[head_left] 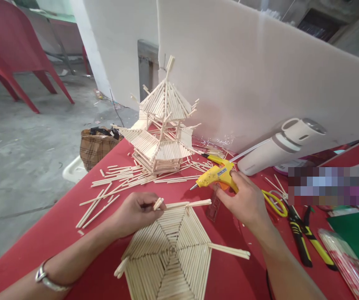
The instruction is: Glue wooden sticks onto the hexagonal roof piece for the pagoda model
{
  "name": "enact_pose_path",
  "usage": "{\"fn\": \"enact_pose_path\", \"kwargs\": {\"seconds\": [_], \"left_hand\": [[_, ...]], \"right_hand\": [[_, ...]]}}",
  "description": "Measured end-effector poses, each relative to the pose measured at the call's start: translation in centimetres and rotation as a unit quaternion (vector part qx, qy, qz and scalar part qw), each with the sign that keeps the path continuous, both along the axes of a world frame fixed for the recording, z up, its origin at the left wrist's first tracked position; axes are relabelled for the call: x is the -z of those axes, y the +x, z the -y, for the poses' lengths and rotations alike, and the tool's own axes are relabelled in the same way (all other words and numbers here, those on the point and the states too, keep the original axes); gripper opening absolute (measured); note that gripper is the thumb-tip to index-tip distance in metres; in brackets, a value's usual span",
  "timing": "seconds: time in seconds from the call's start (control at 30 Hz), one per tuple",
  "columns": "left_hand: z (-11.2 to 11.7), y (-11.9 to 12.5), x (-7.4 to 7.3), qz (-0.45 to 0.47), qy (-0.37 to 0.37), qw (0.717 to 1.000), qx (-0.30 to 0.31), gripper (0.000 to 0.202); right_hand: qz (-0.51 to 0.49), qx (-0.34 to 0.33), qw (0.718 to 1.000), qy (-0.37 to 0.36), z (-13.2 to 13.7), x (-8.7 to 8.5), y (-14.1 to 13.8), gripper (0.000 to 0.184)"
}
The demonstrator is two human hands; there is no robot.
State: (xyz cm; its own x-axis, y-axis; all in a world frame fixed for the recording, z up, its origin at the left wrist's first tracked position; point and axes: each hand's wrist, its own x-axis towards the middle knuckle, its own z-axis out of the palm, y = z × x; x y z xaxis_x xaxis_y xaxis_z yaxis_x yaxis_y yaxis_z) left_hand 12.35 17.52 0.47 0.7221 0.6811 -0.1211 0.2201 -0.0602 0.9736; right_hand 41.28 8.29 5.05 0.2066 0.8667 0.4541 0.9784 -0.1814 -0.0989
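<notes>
My left hand pinches a short bundle of pale wooden sticks at the upper left corner of a many-sided stick panel. The panel is built of sticks in rings, with stick pairs jutting from some corners. My right hand is closed around the handle of a yellow glue gun, its nozzle pointing left, above the panel's far edge. Fingers hide part of the handle and trigger. Behind both hands stands a tiered stick pagoda with a pointed roof.
Loose sticks lie around the pagoda on the red tabletop. At right are pliers, yellow-handled scissors, a white bottle leaning by the wall and a packet of sticks. A checked bag sits beyond the left edge.
</notes>
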Motion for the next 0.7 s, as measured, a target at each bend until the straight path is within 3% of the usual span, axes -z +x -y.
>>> {"fn": "enact_pose_path", "kwargs": {"seconds": [0.23, 0.47, 0.53, 0.7], "left_hand": [[-0.1, -0.5, -0.3, 0.004, -0.015, 1.0, 0.018, 0.016], [-1.1, -1.6, -1.7, 0.024, -0.032, 0.997, 0.067, 0.021], [-1.3, -1.8, -1.3, 0.035, -0.062, 0.997, 0.042, 0.024], [-1.4, -1.0, 0.5, 0.014, -0.152, 0.984, -0.09, 0.028]], "right_hand": [[-0.031, -0.002, 0.999, -0.01, 0.1, 0.6, 0.0, 0.034], [-0.028, -0.009, 1.0, 0.0, 0.2, 0.6, 0.3, 0.034], [-0.031, -0.005, 0.999, 0.004, 0.3, 0.6, 0.5, 0.034], [-0.048, -0.022, 0.999, 0.012, 0.0, 0.8, -0.2, 0.035]]}}
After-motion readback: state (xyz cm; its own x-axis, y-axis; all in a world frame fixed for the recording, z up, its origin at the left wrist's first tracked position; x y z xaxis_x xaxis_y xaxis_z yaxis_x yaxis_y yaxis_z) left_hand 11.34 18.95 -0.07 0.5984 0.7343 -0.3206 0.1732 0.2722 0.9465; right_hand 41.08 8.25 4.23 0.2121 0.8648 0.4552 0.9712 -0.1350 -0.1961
